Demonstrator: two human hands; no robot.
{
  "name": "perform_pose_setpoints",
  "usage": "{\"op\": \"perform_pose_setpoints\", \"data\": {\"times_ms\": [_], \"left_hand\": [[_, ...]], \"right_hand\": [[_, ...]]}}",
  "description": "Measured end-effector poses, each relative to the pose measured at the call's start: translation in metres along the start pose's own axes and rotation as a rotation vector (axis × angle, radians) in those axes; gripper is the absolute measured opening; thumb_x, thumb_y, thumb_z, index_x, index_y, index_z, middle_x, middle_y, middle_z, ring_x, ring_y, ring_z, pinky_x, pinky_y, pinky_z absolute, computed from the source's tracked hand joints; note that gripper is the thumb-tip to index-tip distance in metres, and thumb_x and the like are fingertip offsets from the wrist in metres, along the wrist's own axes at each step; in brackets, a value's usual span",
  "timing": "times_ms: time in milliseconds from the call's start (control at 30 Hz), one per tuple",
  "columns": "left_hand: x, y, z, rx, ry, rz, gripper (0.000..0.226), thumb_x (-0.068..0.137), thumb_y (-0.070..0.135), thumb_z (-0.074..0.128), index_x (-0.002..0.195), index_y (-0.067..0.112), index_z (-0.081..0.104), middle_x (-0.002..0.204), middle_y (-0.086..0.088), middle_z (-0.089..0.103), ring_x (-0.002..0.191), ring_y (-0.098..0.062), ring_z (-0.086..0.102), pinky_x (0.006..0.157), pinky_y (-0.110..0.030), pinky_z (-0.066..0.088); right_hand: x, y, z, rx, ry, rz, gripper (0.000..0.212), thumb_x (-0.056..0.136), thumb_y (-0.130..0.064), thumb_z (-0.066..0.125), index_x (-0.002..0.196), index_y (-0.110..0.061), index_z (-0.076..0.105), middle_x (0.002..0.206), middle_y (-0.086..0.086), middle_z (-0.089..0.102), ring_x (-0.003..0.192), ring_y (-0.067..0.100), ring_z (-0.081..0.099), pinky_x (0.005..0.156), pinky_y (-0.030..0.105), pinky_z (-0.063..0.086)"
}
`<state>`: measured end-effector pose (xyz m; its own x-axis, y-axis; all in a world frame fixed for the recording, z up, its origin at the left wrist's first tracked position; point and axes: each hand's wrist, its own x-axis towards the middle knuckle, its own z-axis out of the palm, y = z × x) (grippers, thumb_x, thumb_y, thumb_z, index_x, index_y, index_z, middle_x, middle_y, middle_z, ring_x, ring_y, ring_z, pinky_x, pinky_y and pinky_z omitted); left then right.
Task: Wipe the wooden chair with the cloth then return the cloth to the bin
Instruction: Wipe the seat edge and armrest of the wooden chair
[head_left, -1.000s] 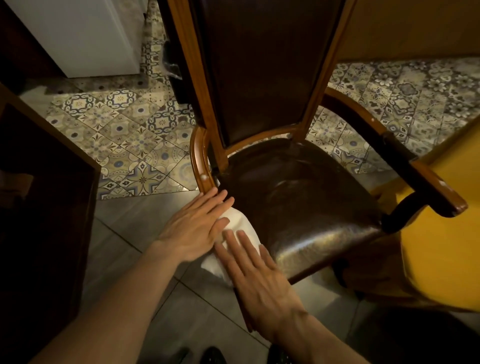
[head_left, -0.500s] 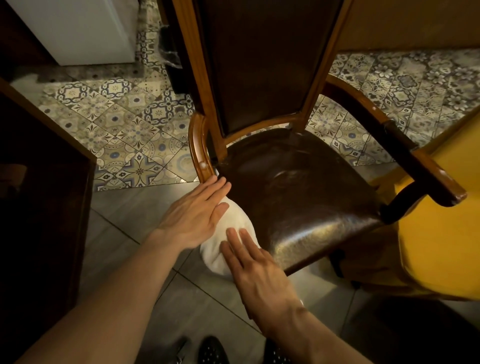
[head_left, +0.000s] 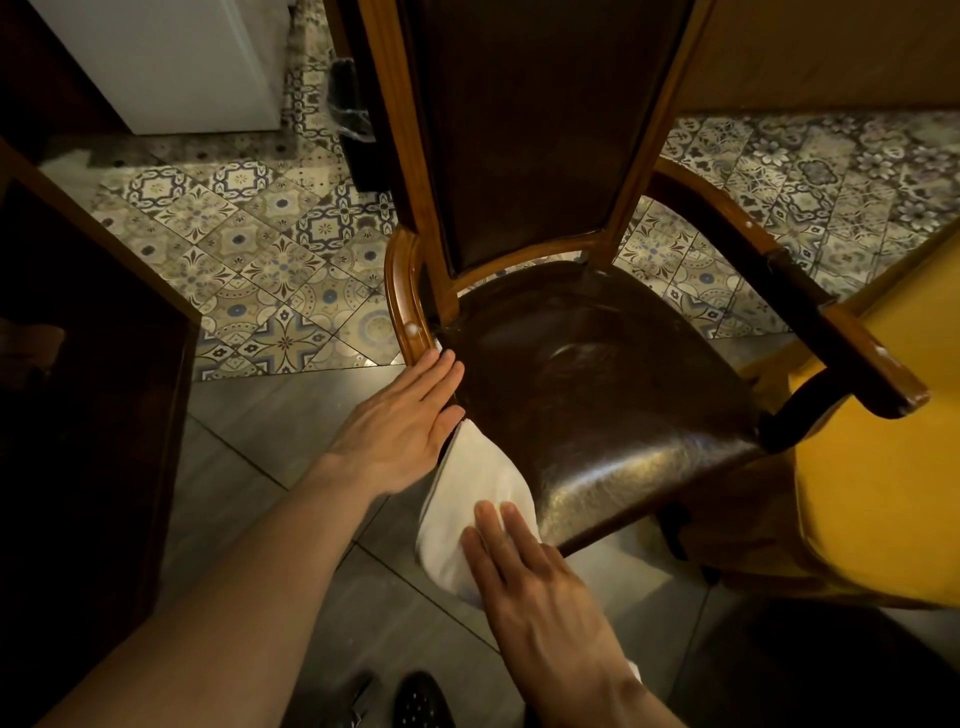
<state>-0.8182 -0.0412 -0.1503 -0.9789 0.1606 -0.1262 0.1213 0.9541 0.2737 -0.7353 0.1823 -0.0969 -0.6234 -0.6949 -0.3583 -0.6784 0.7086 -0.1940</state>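
Note:
The wooden chair (head_left: 405, 291) has a dark leather seat (head_left: 597, 395) and a tall leather back. A white cloth (head_left: 475, 499) lies draped over the seat's left front edge. My left hand (head_left: 400, 431) rests flat on that edge, fingers together, with the cloth's upper end under it and a bit of white showing past the fingertips. My right hand (head_left: 540, 577) presses flat on the cloth's lower end, nearer to me. A dark bin (head_left: 353, 119) with a plastic liner stands on the floor behind the chair's back.
Dark wooden furniture (head_left: 93, 364) stands close on the left. A yellow-covered piece (head_left: 883, 467) sits on the right under the chair's right armrest (head_left: 841, 332). A white cabinet (head_left: 171, 62) stands at the back left. My shoes (head_left: 415, 701) show at the bottom.
My right hand has slid toward me along the seat's edge, so more white cloth shows between the hands. My left hand has stayed at the edge near the armrest post.

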Motion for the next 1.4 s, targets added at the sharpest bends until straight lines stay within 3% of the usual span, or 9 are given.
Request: {"op": "perform_pose_setpoints", "data": {"times_ms": [100,200,233,300,367,700,967,1200,1400], "left_hand": [[0.001,0.0,0.002,0.003,0.0,-0.002,0.072,0.097,0.054,-0.001,0.158,0.018,0.013,0.166,0.003,0.007,0.15,-0.007,-0.009,0.119,-0.025,-0.007],[0.002,-0.001,0.004,0.011,0.004,-0.01,0.069,0.099,0.053,0.003,0.158,0.017,0.013,0.166,0.002,0.006,0.151,-0.008,-0.009,0.119,-0.025,-0.008],[0.002,-0.001,0.005,0.011,0.004,-0.018,0.067,0.1,0.052,0.004,0.158,0.018,0.012,0.166,0.002,0.005,0.15,-0.008,-0.01,0.118,-0.025,-0.009],[0.003,-0.001,0.006,0.003,-0.004,-0.03,0.066,0.101,0.051,0.007,0.158,0.018,0.011,0.166,0.003,0.004,0.15,-0.007,-0.011,0.117,-0.026,-0.01],[0.003,0.0,0.007,-0.006,-0.014,-0.036,0.064,0.102,0.05,0.008,0.158,0.018,0.011,0.166,0.003,0.003,0.15,-0.007,-0.012,0.118,-0.026,-0.009],[0.004,0.009,-0.002,-0.01,-0.105,-0.081,0.062,0.105,0.045,0.013,0.158,0.015,0.006,0.167,-0.001,0.0,0.151,-0.013,-0.01,0.125,-0.037,0.002],[0.002,0.019,-0.008,0.002,-0.139,-0.124,0.061,0.106,0.043,0.013,0.158,0.012,0.004,0.167,-0.004,-0.001,0.152,-0.016,-0.01,0.125,-0.038,0.0],[0.005,0.017,-0.009,-0.027,-0.12,-0.129,0.061,0.106,0.044,0.015,0.158,0.014,0.004,0.167,-0.002,-0.002,0.152,-0.014,-0.01,0.124,-0.034,-0.001],[0.002,0.014,-0.004,-0.06,-0.125,-0.145,0.061,0.106,0.046,0.015,0.158,0.018,0.005,0.167,0.002,-0.002,0.151,-0.011,-0.01,0.124,-0.035,0.003]], "right_hand": [[-0.008,0.0,0.009,-0.005,-0.014,-0.003,0.066,0.065,-0.034,0.09,0.123,-0.01,0.069,0.134,0.014,0.062,0.118,0.034,0.062,0.075,0.041,0.062],[-0.012,0.0,0.009,0.011,-0.044,0.022,0.071,0.071,-0.031,0.086,0.133,-0.008,0.061,0.143,0.017,0.053,0.128,0.036,0.054,0.085,0.043,0.059],[-0.013,-0.001,0.007,0.014,-0.073,0.007,0.07,0.082,-0.028,0.076,0.143,-0.006,0.049,0.153,0.019,0.039,0.138,0.039,0.041,0.096,0.046,0.053],[-0.012,0.0,0.009,0.022,-0.132,-0.046,0.066,0.102,-0.023,0.046,0.156,-0.007,0.011,0.164,0.017,-0.002,0.15,0.04,0.003,0.116,0.051,0.027],[-0.012,0.002,0.007,0.026,-0.196,-0.053,0.06,0.106,-0.019,0.031,0.156,-0.008,-0.001,0.164,0.015,-0.016,0.15,0.037,-0.011,0.12,0.051,0.016],[-0.021,0.0,-0.002,-0.002,-0.202,-0.043,0.074,0.097,-0.012,0.053,0.156,-0.008,0.009,0.166,0.014,-0.004,0.151,0.036,0.0,0.119,0.049,0.019],[-0.025,-0.004,-0.017,-0.038,-0.215,-0.042,0.08,0.086,-0.007,0.067,0.152,-0.004,0.022,0.163,0.018,0.011,0.148,0.038,0.016,0.114,0.052,0.032],[-0.05,-0.002,-0.041,0.011,-0.248,-0.026,0.052,0.093,-0.016,0.061,0.141,-0.012,0.044,0.149,0.012,0.042,0.134,0.03,0.041,0.11,0.045,0.036],[-0.065,0.017,-0.062,0.126,-0.284,0.074,0.049,0.095,-0.016,0.055,0.141,-0.027,0.043,0.141,0.002,0.046,0.127,0.023,0.043,0.107,0.035,0.035]]}}
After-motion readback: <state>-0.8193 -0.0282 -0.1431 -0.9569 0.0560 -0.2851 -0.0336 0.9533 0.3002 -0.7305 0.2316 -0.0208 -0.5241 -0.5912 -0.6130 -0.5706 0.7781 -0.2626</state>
